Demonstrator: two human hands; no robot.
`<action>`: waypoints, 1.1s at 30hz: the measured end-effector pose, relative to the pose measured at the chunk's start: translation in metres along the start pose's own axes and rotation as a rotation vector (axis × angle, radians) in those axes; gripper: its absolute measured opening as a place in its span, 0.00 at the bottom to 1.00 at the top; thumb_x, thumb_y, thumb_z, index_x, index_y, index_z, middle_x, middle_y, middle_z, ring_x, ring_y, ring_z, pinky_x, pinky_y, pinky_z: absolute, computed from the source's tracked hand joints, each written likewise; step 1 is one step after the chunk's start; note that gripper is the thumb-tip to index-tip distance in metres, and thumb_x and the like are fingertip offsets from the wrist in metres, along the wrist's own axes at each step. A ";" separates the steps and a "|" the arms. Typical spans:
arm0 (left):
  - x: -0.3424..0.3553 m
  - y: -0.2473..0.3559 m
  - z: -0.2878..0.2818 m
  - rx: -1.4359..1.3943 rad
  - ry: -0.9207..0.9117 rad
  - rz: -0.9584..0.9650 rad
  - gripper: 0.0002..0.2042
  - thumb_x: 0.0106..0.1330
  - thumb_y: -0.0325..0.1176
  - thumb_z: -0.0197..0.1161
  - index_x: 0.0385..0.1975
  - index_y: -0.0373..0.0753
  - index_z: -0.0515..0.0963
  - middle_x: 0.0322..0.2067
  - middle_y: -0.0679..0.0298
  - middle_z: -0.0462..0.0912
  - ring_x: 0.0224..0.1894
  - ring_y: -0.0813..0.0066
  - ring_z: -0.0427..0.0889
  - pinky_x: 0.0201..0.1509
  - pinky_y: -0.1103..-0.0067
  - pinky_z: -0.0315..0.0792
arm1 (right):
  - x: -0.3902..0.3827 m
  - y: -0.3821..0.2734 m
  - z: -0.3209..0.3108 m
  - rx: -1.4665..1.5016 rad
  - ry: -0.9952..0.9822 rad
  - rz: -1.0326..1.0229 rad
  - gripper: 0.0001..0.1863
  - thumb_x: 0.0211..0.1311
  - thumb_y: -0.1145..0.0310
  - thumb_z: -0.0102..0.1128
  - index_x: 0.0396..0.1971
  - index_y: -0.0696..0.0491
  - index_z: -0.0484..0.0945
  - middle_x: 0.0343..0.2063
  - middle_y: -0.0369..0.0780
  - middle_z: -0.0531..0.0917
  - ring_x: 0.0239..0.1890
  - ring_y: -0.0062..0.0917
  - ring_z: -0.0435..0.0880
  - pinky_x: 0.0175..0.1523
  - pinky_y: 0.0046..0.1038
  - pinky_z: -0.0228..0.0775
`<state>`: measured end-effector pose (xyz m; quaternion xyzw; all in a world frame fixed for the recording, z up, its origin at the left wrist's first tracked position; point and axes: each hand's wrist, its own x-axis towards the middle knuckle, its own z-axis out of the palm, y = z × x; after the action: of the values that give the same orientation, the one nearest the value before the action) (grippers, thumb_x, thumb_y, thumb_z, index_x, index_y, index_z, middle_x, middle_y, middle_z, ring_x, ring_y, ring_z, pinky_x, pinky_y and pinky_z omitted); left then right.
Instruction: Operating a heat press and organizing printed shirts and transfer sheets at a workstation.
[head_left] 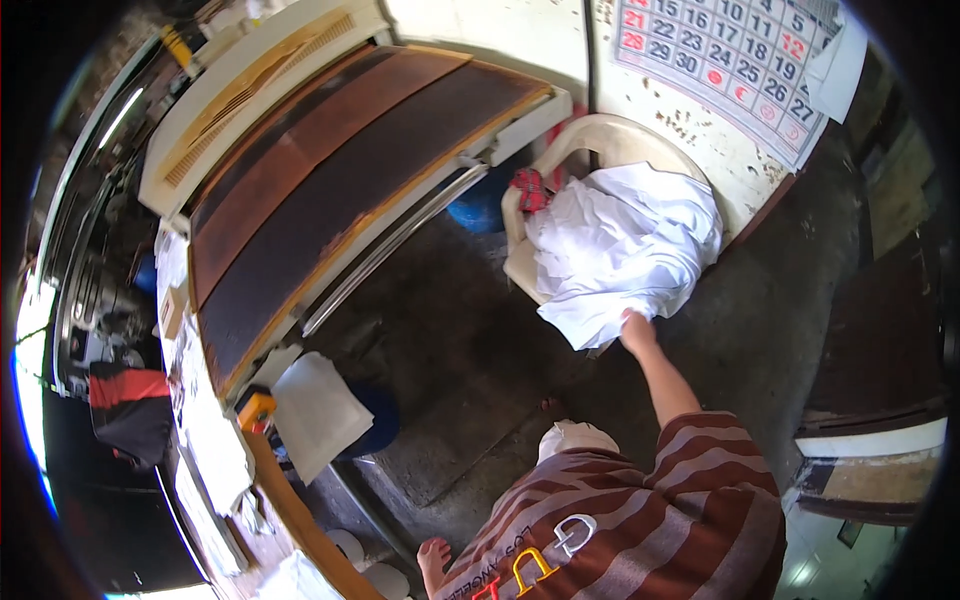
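Observation:
My right hand grips the near edge of a white cloth, with its fingers closed on the fabric. The cloth lies in a crumpled heap on a cream plastic chair, and its near corner hangs over the seat's front. Beside the heap, at the chair's left arm, is a red checked cloth. Low in the picture, left of my striped shirt, my left hand appears only in part. Its fingers look loosely bent and apart, with nothing seen in them.
A large machine with a dark and brown sloping top stands at the left. Blue containers sit beneath it. Nearer are a pale sheet and a wooden table edge with white material. A calendar hangs behind the chair.

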<state>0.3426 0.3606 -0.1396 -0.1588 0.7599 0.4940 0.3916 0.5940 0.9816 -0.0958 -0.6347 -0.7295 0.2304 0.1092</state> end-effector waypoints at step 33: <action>-0.084 0.386 0.412 1.041 -0.728 0.868 0.09 0.59 0.28 0.53 0.38 0.35 0.73 0.35 0.60 0.77 0.37 0.71 0.77 0.41 0.80 0.71 | 0.146 0.159 -0.099 0.559 0.702 0.185 0.06 0.52 0.72 0.50 0.22 0.59 0.71 0.18 0.42 0.75 0.21 0.31 0.73 0.29 0.30 0.64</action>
<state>0.3344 0.8867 0.0810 0.5309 0.7119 0.2031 0.4125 0.7532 1.1577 -0.1042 -0.6831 -0.4983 0.1980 0.4958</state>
